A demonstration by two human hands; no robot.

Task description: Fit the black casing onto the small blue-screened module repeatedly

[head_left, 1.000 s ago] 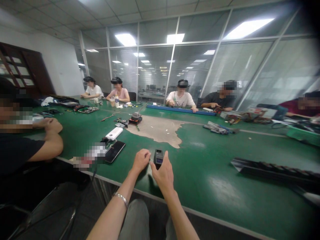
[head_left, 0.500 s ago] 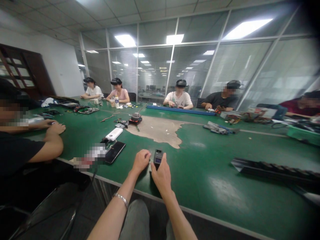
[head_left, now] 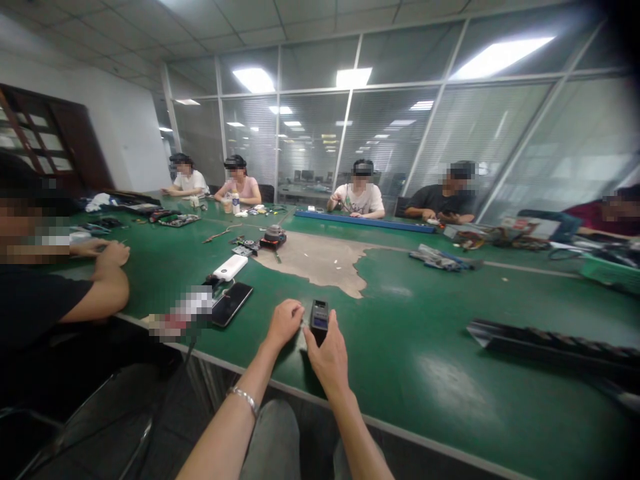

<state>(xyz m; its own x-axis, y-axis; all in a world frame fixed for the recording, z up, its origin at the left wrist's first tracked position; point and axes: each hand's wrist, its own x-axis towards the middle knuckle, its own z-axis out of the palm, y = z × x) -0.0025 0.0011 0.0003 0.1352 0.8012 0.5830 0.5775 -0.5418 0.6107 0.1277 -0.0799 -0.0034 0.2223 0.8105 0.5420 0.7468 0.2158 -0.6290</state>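
Note:
A small dark grey, box-shaped device [head_left: 319,313] with a bluish panel stands on the green table in front of me. My right hand [head_left: 329,352] is closed round its near end, thumb at the left side and fingers along the right. Just left of the device is my left hand [head_left: 285,321], its fingers curled in and their tips close together. Whatever those fingertips may hold is hidden or too small to make out. A silver bracelet [head_left: 244,399] circles my left wrist.
Left of my hands lie a black phone [head_left: 232,305] and a white power bank [head_left: 231,268]. A brown worn patch [head_left: 320,260] marks the table [head_left: 400,373] beyond. Pliers-like tools [head_left: 440,257] and a long black part [head_left: 555,347] lie rightward. A co-worker's arm [head_left: 103,283] rests at left.
The view has shifted slightly. My hands and the device stay nearly in place, with only a small movement of the right fingers. Across the table, a co-worker's hand has risen.

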